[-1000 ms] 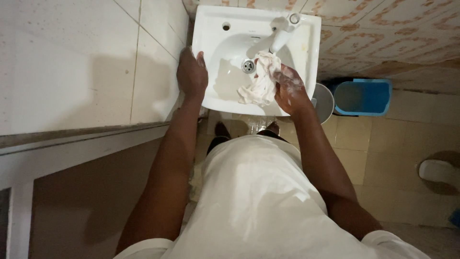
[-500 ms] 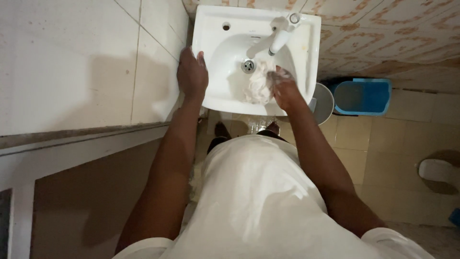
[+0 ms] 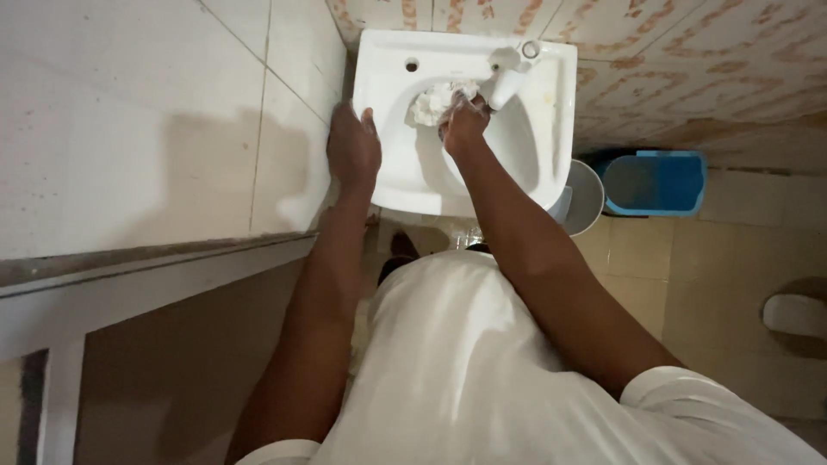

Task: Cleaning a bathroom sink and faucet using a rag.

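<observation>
one white cloth [image 3: 431, 102], bunched and wet, lies inside the basin of the one white sink [image 3: 543, 146], at the far side of the bowl, just left of the one white tap [image 3: 508, 76] and near the back rim. the right hand [image 3: 463, 127] presses on the near right edge of the cloth; its fingers are curled together over the fabric, gripping it. the left hand [image 3: 353, 148] rests on the left rim of the sink, palm down, fingers together and laid flat over the edge, holding nothing else. one round hole [image 3: 412, 65] shows in the far left corner of the sink deck. both forearms are bare; the person wears one white garment [image 3: 457, 362]. to the right of the sink, on the floor, stands one blue bucket [image 3: 652, 182], with one grey round container [image 3: 586, 194] between it and the sink. one white object [image 3: 794, 314] lies on the floor at the far right edge. pale wall tiles [image 3: 129, 120] fill the left side.
</observation>
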